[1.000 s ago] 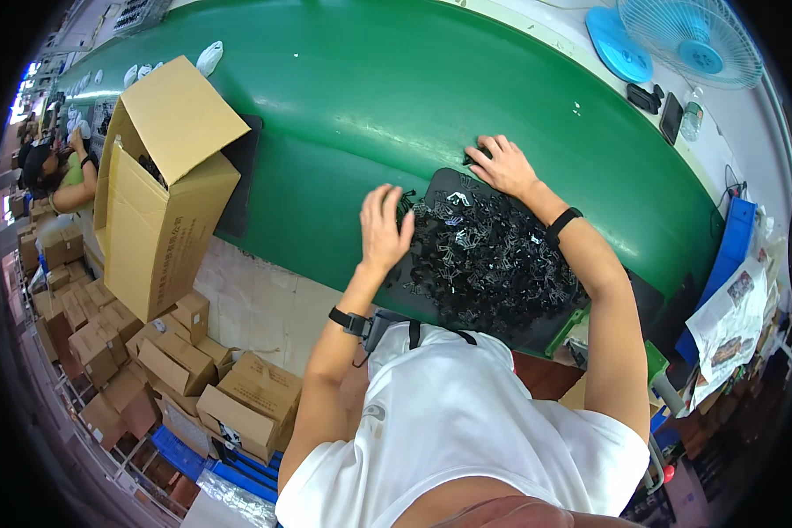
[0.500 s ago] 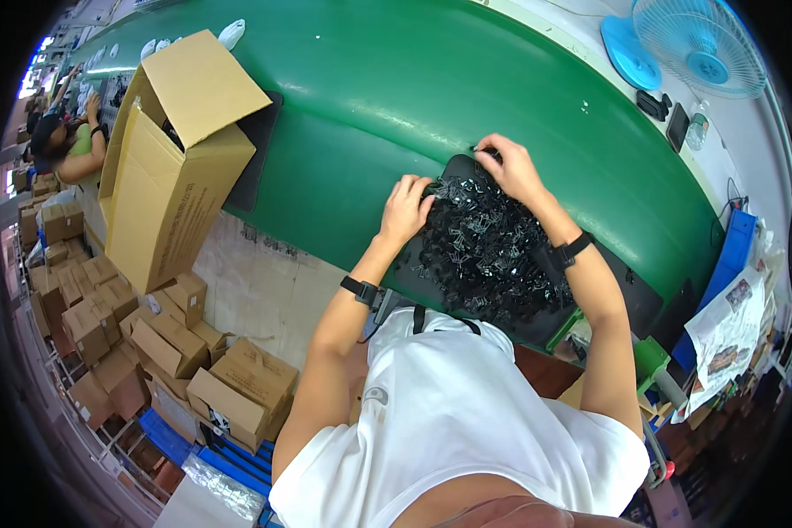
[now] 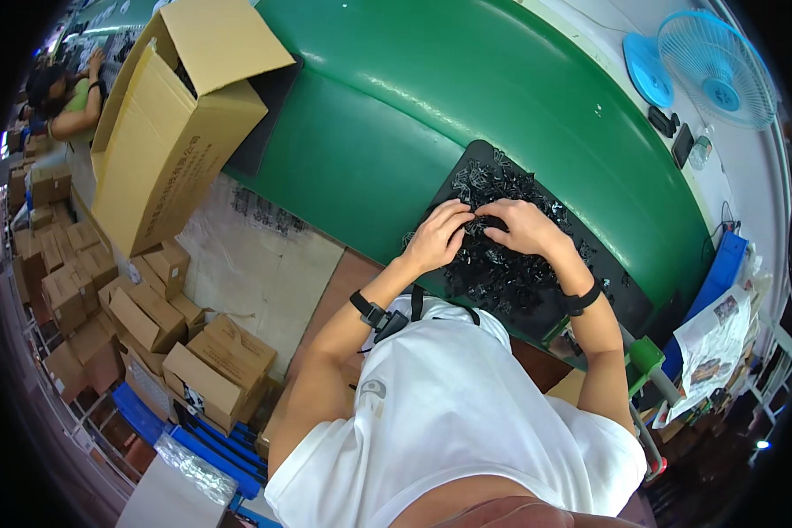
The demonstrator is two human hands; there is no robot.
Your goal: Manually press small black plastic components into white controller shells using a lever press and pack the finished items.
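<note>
Cardboard box (image 3: 154,163) gapes at left, contents mostly hidden, blue fan (image 3: 721,92) far right, small black parts (image 3: 506,275) heaped on a dark mat (image 3: 477,153) between. Left hand (image 3: 436,236) and right hand (image 3: 525,227) curl together over them, blocking some from view; can't tell whether either grips one.

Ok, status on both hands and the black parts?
Left hand, right hand close together at black parts, grip unclear. Parts heaped loose on dark mat. Large open cardboard box off left, apart from both hands.
</note>
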